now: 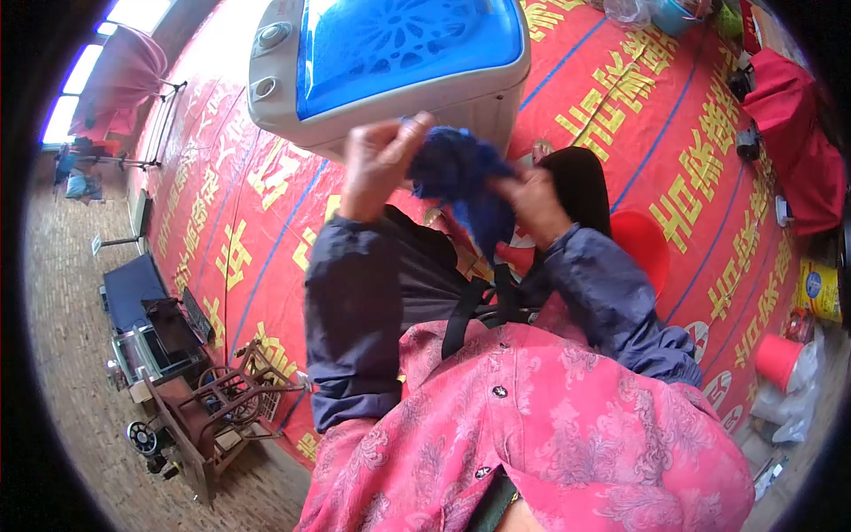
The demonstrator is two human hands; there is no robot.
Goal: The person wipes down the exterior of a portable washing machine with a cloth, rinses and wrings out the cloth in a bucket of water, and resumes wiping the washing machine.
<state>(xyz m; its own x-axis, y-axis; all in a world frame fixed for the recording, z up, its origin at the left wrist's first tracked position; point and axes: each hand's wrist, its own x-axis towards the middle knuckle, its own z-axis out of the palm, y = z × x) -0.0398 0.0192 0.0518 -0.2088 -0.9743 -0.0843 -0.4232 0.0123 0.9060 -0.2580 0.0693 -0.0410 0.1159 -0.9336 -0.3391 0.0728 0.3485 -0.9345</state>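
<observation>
A crumpled dark blue cloth (456, 164) hangs between my two hands in front of my lap, one end trailing down toward my knees. My left hand (379, 164) is raised at its left side, fingers closed at the cloth's edge. On the other side my right hand (538, 206) pinches the cloth, its fingers slightly blurred. Just beyond my hands stands a small white washing machine (390, 129) with a translucent blue lid (408, 40), which is down. Two knobs show on its panel. Beside my right leg sits a red basin (640, 253), partly hidden by my sleeve.
Red sheeting (585, 80) with yellow characters covers the floor. Left are a treadle sewing machine (191, 426) and a rack with pink cloth (115, 80). Along the right stand a red bucket (780, 362), a yellow tub (820, 290) and a red-covered piece (798, 142).
</observation>
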